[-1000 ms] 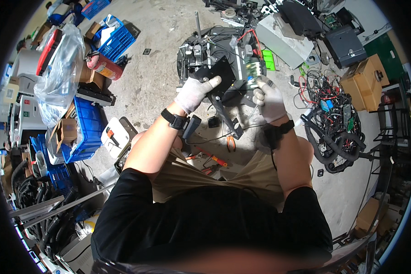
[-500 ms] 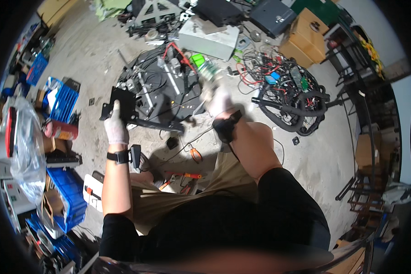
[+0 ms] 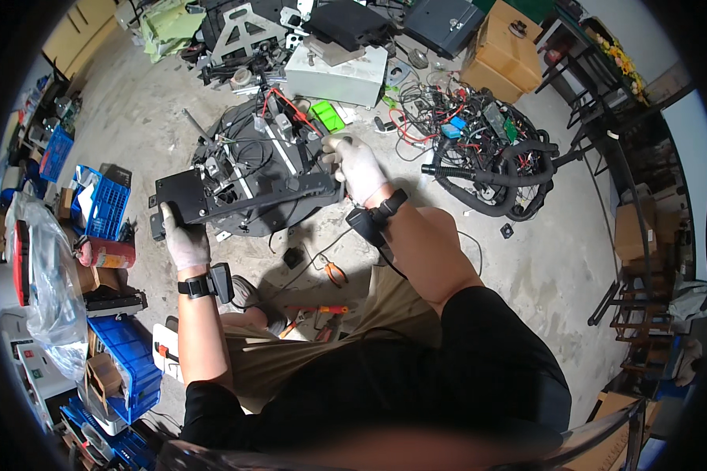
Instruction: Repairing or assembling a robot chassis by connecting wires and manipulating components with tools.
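A black metal bracket, made of a flat plate (image 3: pixel 182 195) and a long bar (image 3: pixel 271 198), is held in my gloved left hand (image 3: pixel 187 242). The thumb lies over the plate's edge; the other fingers are hidden underneath. Close to the bar's far right end is my gloved right hand (image 3: pixel 359 169), its fingers curled. What they hold, if anything, I cannot make out. Below the bracket lies a round dark base (image 3: pixel 310 210) heaped with metal rods, cables and a red-handled part (image 3: pixel 291 108). A bright green piece (image 3: pixel 327 116) rests just beyond my right hand.
A tangle of wires and black hoses (image 3: pixel 495 177) lies to the right. Orange-handled pliers (image 3: pixel 335 272) and other tools are near my feet. At the back stand a grey metal box (image 3: pixel 334 76) and a cardboard box (image 3: pixel 501 55). Blue crates (image 3: pixel 126 357) line the left side.
My left hand has lowered slightly and turned the bracket, so its bar now points up to the right. My right hand has moved slightly left, close to the bar's end; the green piece is now uncovered.
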Tool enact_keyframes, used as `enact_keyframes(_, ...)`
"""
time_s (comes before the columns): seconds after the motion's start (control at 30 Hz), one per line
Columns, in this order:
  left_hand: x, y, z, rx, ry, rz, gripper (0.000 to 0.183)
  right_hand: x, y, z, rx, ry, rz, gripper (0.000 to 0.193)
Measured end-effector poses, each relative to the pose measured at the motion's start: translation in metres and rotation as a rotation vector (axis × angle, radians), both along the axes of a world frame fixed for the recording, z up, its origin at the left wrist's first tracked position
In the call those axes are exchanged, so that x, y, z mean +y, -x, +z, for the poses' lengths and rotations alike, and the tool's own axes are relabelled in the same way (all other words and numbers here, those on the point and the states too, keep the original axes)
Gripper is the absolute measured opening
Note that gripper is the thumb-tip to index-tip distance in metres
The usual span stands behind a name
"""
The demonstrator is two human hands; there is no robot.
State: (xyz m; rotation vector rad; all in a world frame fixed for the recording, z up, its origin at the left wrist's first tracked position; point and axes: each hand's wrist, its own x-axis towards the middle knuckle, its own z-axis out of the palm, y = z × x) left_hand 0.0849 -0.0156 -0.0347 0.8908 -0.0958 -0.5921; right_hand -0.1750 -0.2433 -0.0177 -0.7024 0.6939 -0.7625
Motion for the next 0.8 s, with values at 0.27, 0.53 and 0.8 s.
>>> enact_keyframes(0.27,0.012,-0.008,0.01,0.122,0.006,0.089,0.054,0.008,-0.008,-0.019,0.565,0.919,0.135,0.025)
enact_keyframes(0.53,0.012,-0.005,0.02,0.239,0.348,0.063,0.048,0.019,0.008,0.036,0.202,0.144,0.486,0.025)
enact_keyframes(0.8,0.001,-0.006,0.012,0.296,0.397,-0.069,0.055,0.029,0.006,0.031,0.344,0.723,0.448,0.021)
